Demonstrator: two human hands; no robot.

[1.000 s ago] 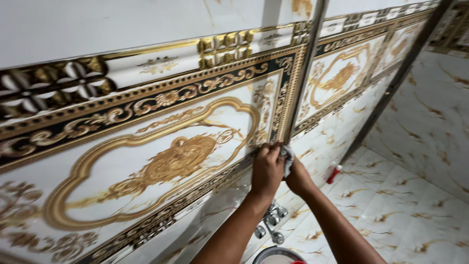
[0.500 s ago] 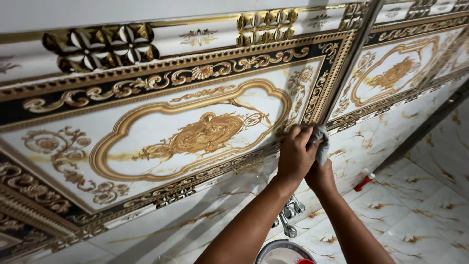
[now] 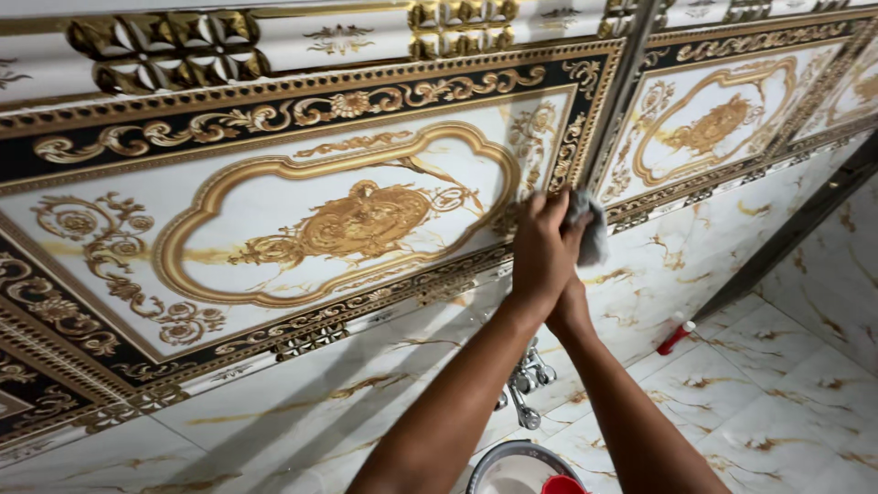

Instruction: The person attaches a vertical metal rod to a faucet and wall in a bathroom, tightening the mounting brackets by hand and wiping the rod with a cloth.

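Note:
Both my hands press together against a tiled wall at the joint between two ornate panels. My left hand (image 3: pixel 540 252) lies on top, fingers curled over the lower right corner of the white, gold and black decorative tile (image 3: pixel 302 215). My right hand (image 3: pixel 572 306) is mostly hidden beneath it and grips a grey cloth (image 3: pixel 590 229), which sticks out to the right against the grey grout line (image 3: pixel 622 91). A second matching decorative tile (image 3: pixel 722 123) sits beyond the joint.
Below the panels run white marble-look wall tiles (image 3: pixel 366 384) with gold veins. A chrome tap (image 3: pixel 529 380) juts from the wall under my arms. A metal basin (image 3: pixel 512 468) with a red item sits at the bottom edge. A red-capped bottle (image 3: pixel 677 337) stands on the floor.
The view has swung left, bringing the left panel to centre. My hands with the cloth have moved slightly up along the joint.

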